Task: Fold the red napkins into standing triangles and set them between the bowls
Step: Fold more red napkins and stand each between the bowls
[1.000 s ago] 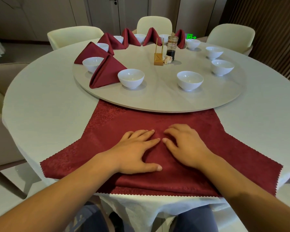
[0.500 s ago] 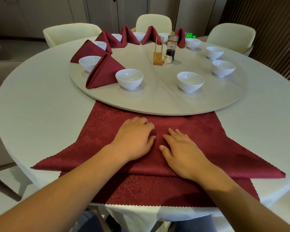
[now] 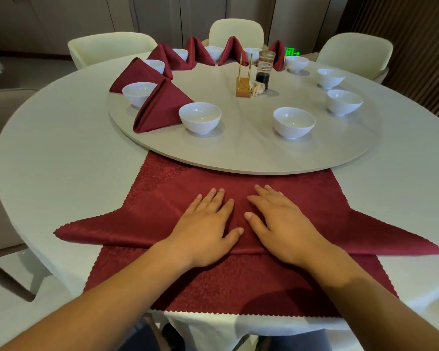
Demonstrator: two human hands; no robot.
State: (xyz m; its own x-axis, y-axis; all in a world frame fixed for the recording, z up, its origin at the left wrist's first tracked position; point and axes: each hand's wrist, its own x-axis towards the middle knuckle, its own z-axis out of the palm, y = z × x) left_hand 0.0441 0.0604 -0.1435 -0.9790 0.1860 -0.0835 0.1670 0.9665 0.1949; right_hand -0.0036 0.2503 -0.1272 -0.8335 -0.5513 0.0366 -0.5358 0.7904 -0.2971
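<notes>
The left hand [image 3: 205, 231] has been flattened beside the right hand [image 3: 284, 229], both spread on the napkin [image 3: 162, 206]; the worktop [image 3: 61, 160] is ringed by chairs [image 3: 112, 46].

Napkin in front of you [image 3: 226, 279]: woven red cloth, faint sheen, damask-type pattern, zigzag-cut edges. Bowls [image 3: 200, 117]: glossy white, ceramic by the look. Turntable [image 3: 238, 148]: smooth, matt, with a pale grain you could read as wood or stone. Tablecloth [image 3: 61, 160]: matt white cloth, finely textured. Centre stand [image 3: 243, 86]: shiny gold metal. Jar [image 3: 265, 67]: clear glass.

Both our hands flat on the napkin

Our left hand [image 3: 205, 225] and right hand [image 3: 281, 224] press the folded red napkin [image 3: 162, 206] flat near the turntable [image 3: 238, 153].
</notes>
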